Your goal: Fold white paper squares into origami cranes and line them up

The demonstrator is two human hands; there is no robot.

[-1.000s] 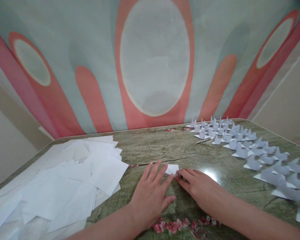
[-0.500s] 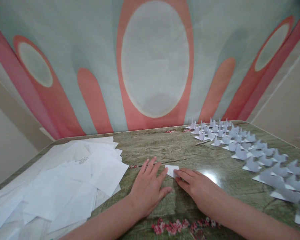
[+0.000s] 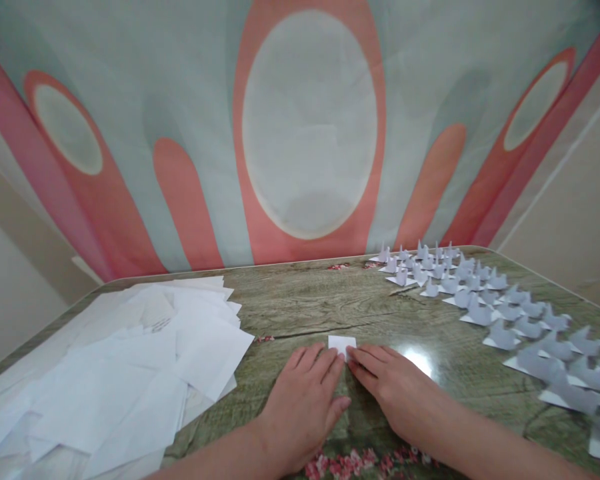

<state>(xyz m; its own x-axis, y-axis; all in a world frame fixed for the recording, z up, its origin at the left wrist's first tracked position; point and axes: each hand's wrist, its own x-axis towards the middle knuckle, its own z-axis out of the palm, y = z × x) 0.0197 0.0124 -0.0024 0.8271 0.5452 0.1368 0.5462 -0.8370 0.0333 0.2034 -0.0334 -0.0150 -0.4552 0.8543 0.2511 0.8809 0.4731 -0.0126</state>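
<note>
A small folded piece of white paper (image 3: 342,343) lies flat on the table in front of me, its lower part covered by fingertips. My left hand (image 3: 305,400) rests palm down to its left, fingers stretched out and thumb apart, with the index fingertip on the paper's lower edge. From the other side my right hand (image 3: 393,383) has its fingers pressed together on the paper's lower right corner. The right thumb is hidden beneath the hand.
A spread heap of white paper sheets (image 3: 125,367) covers the table's left side. Several rows of folded white paper birds (image 3: 480,311) stand along the right. The wood-patterned table (image 3: 290,297) meets a wall with a coral and grey-green pattern.
My left hand has moved slightly right and its fingers have come closer together, onto the paper. The paper now sits squarer to me. The view has tilted slightly.
</note>
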